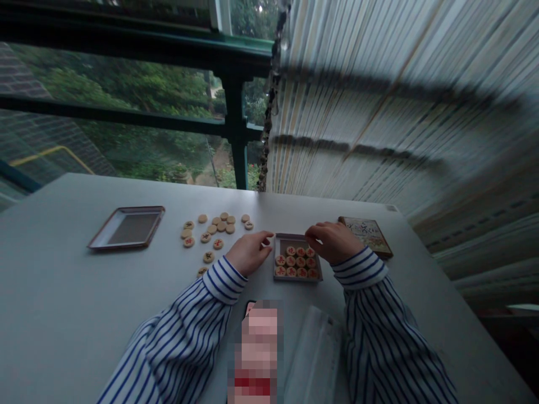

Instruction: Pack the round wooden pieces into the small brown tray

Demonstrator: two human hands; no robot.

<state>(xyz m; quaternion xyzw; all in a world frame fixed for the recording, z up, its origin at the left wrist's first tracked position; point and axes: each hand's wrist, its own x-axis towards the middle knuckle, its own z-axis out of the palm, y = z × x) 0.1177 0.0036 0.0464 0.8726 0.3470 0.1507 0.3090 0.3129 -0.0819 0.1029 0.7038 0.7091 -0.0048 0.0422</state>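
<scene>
A small open box (298,279) holds several round xiangqi pieces (290,261) with red characters, laid in rows. My left hand (249,252) is beside the box's left edge, fingers bent, with a gap between thumb and forefinger and nothing seen in it. Over the box's right side, my right hand (332,241) has its fingers curled together near the far right corner. Whatever may be between those fingertips is hidden. Left of the box lie loose pieces (221,226), several face down and some showing black or red characters.
An open, shallow tray or lid (122,247) lies on the white table (54,280) at left. A printed flat box (368,235) is by my right hand. Nearer me are a pixelated phone-like object (256,342) and a clear plastic bag (315,353). A window and string curtain (337,112) stand behind.
</scene>
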